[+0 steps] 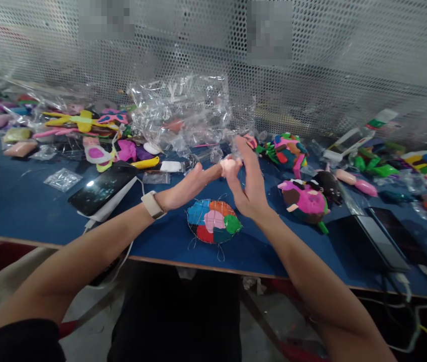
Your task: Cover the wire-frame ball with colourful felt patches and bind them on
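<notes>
A lump of pale pink modelling clay point(229, 166) is held above the table between my two hands. My left hand point(189, 185), with a watch on its wrist, reaches in from the left, its fingertips closed on the lump. From the other side, the fingers and thumb of my right hand point(250, 188) press the same lump; part of the grip is hidden. Below them on the table lies an oval wire-framed piece point(213, 221), covered with blue, orange, green, red, teal and pink clay patches. Thin wire loops stick out from its edge.
On the left lies a phone point(104, 190) with a cable, near a yellow-handled cutter point(145, 162). Clear plastic bags point(183, 108) and clay figures line the back. A pink clay animal point(304, 200) and a dark power bank point(375, 241) are on the right.
</notes>
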Demonstrator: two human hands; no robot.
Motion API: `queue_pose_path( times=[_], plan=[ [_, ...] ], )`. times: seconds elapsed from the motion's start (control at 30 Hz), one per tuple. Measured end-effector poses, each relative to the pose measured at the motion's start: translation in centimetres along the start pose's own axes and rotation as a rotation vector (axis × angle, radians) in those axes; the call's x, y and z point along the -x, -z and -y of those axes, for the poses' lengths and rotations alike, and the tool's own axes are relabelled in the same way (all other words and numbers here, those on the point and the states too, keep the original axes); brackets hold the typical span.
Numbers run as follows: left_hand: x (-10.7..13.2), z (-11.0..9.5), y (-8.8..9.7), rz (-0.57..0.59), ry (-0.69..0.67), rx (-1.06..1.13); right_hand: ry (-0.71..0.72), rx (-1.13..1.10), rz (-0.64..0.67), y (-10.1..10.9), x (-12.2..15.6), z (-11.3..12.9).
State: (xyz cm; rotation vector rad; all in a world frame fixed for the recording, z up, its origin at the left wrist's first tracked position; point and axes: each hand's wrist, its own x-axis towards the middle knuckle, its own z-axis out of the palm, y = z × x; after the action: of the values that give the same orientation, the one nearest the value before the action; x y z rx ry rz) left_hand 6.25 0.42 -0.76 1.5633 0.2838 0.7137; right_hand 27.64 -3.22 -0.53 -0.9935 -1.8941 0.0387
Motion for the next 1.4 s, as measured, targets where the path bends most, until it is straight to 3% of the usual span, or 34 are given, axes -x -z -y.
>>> queue_pose_path(
  times=[0.13, 0.27, 0.4, 0.57, 0.67, 0.73, 0.9, 1.07, 1.27, 1.33, 1.4],
  plan=[
    [-0.2, -0.7, 0.5, -0.094, 0.018, 0.089, 0.068, 0.098, -0.054, 0.7, -0.2, -1.5],
    [-0.4, -0.7, 0.7, -0.018, 0.020, 0.116, 0.161, 0.113, 0.074, 1.2, -0.2, -3.2],
    [-0.1, 0.1, 1.0, 0.009, -0.006, -0.036, 0.214, 0.128, 0.090, 1.3, 0.1, -3.4],
    [0.4, 0.8, 2.3, -0.132, 0.025, -0.231, 0.054, 0.127, -0.029, 1.5, 0.2, -2.7],
    [0.3, 1.0, 3.3, -0.088, 0.010, -0.274, -0.022, 0.136, -0.157, 1.7, 0.0, -2.7],
    [0.2, 1.2, 3.8, -0.045, -0.025, -0.342, 0.002, 0.126, -0.198, 1.8, -0.1, -2.8],
    [0.4, 1.2, 3.9, -0.045, -0.152, -0.482, 0.049, -0.004, -0.173, 1.2, 0.0, -2.0],
    [1.1, 0.8, 3.7, -0.103, -0.230, -0.950, -0.107, -0.265, -0.199, 0.3, 0.3, -1.0],
    [1.0, 0.9, 3.6, -0.096, -0.339, -1.157, -0.296, -0.672, -0.227, -0.5, 0.2, -1.5],
    [1.0, 0.8, 3.5, -0.091, -0.346, -1.194, -0.342, -0.681, -0.200, -0.5, 0.3, -1.4],
    [1.0, 0.8, 3.4, -0.080, -0.346, -1.221, -0.333, -0.553, -0.225, -0.5, 0.4, -1.0]
  ],
)
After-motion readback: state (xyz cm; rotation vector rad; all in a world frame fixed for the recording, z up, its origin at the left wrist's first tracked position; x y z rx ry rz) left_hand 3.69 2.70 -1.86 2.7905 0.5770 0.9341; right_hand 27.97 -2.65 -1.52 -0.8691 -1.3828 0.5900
